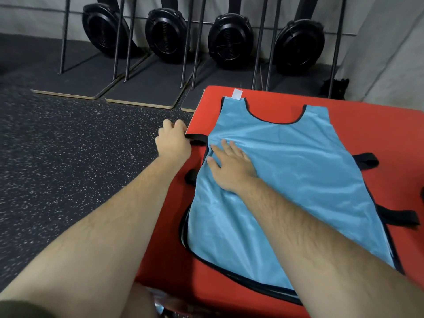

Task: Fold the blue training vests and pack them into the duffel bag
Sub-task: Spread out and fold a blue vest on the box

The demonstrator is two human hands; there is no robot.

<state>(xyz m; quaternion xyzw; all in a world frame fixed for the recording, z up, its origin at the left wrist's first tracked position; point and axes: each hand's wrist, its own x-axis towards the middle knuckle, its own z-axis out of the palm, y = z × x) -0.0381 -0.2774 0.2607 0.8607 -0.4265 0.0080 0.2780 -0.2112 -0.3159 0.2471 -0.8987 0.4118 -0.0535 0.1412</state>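
Head | right hand [230, 166] flat on vest [286, 171] | left hand [173, 141] grips strap [195, 137] (apparently)

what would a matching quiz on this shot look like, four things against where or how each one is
Things
1. left hand
2. right hand
3. blue vest
4. white tag

Place or state
a. spread flat on the red pad
b. at the top of one shoulder strap of the vest
c. fingers curled on a black strap at the pad's edge
d. lying flat, fingers straight, on the vest

Pairs: 1-c, 2-d, 3-a, 4-b
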